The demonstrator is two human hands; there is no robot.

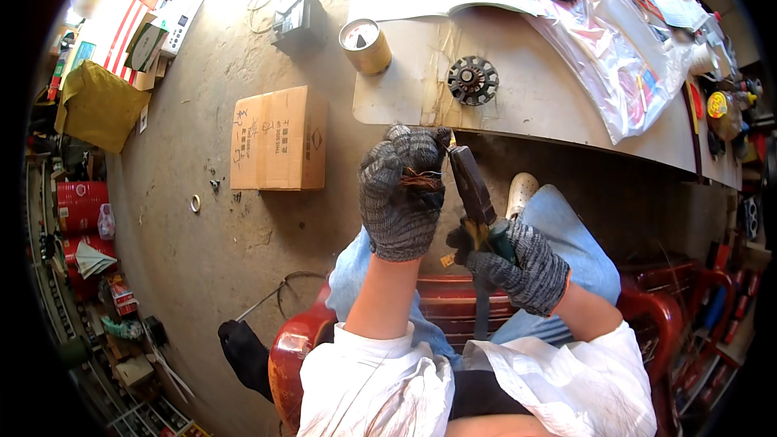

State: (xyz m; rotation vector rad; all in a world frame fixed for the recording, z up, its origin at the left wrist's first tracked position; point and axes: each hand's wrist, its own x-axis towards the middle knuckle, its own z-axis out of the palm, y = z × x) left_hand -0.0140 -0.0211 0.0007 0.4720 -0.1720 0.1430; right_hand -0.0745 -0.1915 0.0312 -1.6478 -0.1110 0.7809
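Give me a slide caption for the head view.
Gloved left hand grips copper wire; gloved right hand holds pliers beside it.

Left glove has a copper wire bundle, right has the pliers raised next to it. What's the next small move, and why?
Probably close the pliers onto the copper wire strands and pull. The left hand is fisted around the bundle with the strands sticking out toward the tool, and the right hand holds the pliers by their handles with the head right beside the strands. Whether the jaws already bite the wire cannot be told.

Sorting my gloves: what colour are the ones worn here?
Speckled grey knit on both the left hand and right hand, head view.
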